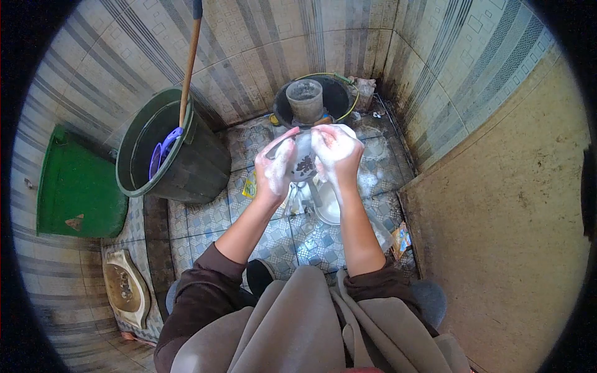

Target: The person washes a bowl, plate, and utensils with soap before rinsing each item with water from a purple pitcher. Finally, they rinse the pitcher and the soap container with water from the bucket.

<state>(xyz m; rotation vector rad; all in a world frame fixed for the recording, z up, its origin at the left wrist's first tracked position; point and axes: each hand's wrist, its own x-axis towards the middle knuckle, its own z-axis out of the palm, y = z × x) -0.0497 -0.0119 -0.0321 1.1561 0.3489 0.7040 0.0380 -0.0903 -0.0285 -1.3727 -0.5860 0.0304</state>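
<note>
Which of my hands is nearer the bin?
Left. Your left hand is to the right of the bin, not touching it; your right hand is farther right, on the far side of the left one.

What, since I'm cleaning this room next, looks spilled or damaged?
White suds lie on the floor right of the right hand, perhaps dripped or splashed there. The panel at right looks damaged: its outer edge has a ragged dark notch. Grime stains the wall.
</note>
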